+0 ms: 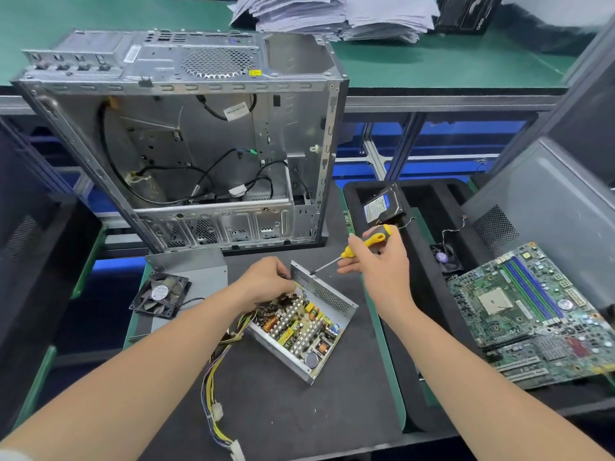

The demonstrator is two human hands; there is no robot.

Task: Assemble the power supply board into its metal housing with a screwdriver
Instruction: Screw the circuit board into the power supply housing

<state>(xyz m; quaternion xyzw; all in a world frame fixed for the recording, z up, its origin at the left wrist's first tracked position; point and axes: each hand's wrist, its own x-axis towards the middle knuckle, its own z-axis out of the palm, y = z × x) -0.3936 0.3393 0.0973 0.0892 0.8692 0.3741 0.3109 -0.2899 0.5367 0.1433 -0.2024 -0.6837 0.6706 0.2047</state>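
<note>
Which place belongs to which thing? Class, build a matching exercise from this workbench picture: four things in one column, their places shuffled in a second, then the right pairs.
Things
1. screwdriver
2. cooling fan
3. motherboard
4. power supply board

Places
A. inside the metal housing
B. gripped in the right hand
C. at the far right of the bench
D. left of the left hand

Pairs: 1-B, 2-D, 3-C, 4-A
</note>
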